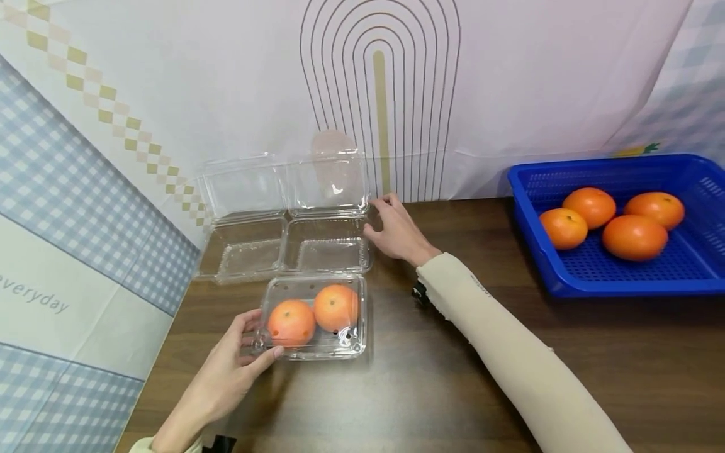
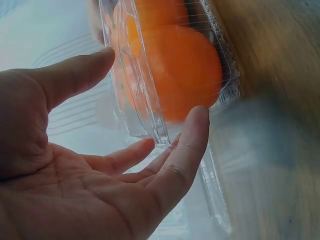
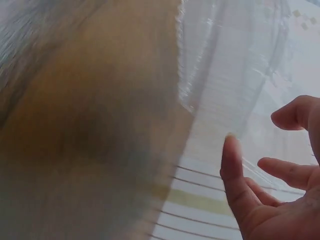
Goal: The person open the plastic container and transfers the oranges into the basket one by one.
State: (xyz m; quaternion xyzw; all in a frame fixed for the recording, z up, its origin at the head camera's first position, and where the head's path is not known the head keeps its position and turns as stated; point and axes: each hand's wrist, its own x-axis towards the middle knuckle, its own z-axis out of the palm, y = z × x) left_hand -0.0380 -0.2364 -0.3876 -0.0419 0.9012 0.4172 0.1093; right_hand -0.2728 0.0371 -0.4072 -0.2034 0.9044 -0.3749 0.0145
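In the head view a closed clear plastic clamshell box [image 1: 317, 350] with two oranges [image 1: 337, 308] inside sits on the table. My left hand [image 1: 229, 365] holds its left end, thumb at the front corner and fingers along the side. In the left wrist view, the thumb and fingers lie around the end of this box [image 2: 150, 110]. Behind it stand two open clear boxes [image 1: 328, 255], side by side with lids raised against the wall. My right hand [image 1: 396, 229] is at the right edge of the right open box, fingers and thumb spread, gripping nothing visible.
A blue plastic basket [image 1: 623, 286] with several oranges [image 1: 634, 238] stands at the right of the brown wooden table [image 1: 408, 390]. A printed white cloth [image 1: 510, 75] covers the back wall, and a checked cloth [image 1: 96, 189] runs along the left.
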